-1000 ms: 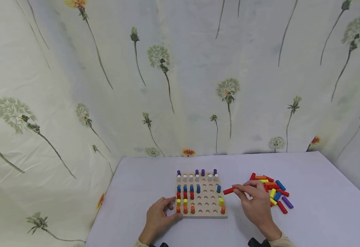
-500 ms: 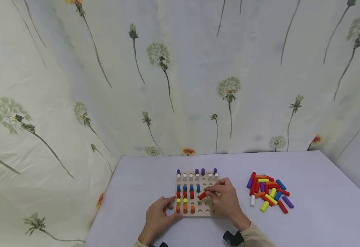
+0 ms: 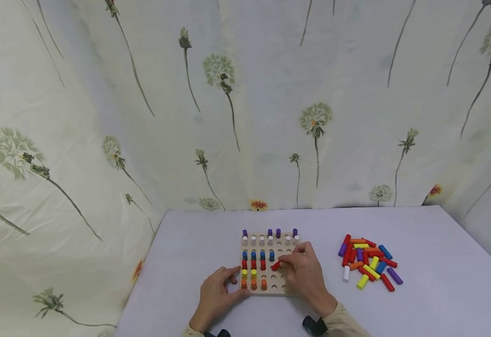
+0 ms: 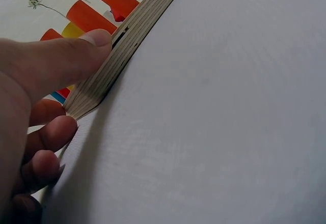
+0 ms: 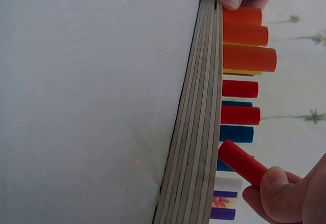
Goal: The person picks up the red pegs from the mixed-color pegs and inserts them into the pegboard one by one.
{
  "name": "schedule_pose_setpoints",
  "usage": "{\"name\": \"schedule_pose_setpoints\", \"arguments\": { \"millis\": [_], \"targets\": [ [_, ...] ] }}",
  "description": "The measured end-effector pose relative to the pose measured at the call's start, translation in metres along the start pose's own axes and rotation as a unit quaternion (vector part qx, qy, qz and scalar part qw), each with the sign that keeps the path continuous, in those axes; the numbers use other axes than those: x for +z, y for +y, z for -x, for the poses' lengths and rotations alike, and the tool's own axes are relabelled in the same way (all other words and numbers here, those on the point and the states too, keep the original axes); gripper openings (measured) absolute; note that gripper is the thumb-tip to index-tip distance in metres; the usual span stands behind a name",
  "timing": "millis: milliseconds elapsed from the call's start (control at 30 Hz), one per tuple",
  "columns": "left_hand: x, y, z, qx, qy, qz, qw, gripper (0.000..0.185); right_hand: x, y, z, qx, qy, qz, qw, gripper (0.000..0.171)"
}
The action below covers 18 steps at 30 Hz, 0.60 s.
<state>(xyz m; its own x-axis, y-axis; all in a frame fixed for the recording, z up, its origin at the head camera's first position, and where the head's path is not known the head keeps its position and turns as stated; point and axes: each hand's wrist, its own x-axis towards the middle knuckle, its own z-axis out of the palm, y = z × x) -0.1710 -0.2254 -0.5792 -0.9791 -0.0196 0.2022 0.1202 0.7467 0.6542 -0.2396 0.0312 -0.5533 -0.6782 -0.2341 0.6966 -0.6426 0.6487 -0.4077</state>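
A wooden pegboard (image 3: 268, 293) lies on the table with rows of round holes and upright coloured pegs. My right hand (image 3: 306, 275) pinches a red peg (image 3: 275, 266) between thumb and fingers. In the right wrist view this red peg (image 5: 242, 162) is tilted, its lower end right at the board's face, level with the red row. My left hand (image 3: 217, 294) holds the board's near left corner, thumb on the front edge and fingers along the left side. The left wrist view shows the thumb (image 4: 84, 53) against the layered board edge (image 4: 102, 84), beside orange pegs.
Right of the board lies a heap of loose pegs (image 3: 371, 271) in red, orange, yellow, blue, purple and white. Standing pegs fill part of the board's left side, with bare holes further right. A flowered curtain (image 3: 262, 117) hangs behind the white table (image 3: 439, 281).
My right hand has moved left from beside the heap to over the board with the red peg, then stayed there. My left hand keeps its place at the corner.
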Motion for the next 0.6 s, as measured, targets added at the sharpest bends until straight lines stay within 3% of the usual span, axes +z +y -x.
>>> {"name": "schedule_pose_setpoints", "arguments": {
  "millis": [233, 433, 600],
  "targets": [
    [0.001, -0.001, -0.001, 0.006, 0.003, 0.001, 1.0, 0.064, 0.003, -0.002, -0.006, -0.025, 0.007, 0.014, 1.0, 0.021],
    [0.003, -0.002, -0.001, 0.003, -0.002, 0.005, 1.0, 0.064, 0.003, -0.004, -0.009, -0.008, -0.017, 0.036, 0.999, 0.02],
    [0.0, -0.001, -0.002, -0.006, -0.006, -0.005, 1.0, 0.064, 0.001, 0.0, -0.011, 0.016, -0.029, 0.025, 0.999, 0.02]
  ]
}}
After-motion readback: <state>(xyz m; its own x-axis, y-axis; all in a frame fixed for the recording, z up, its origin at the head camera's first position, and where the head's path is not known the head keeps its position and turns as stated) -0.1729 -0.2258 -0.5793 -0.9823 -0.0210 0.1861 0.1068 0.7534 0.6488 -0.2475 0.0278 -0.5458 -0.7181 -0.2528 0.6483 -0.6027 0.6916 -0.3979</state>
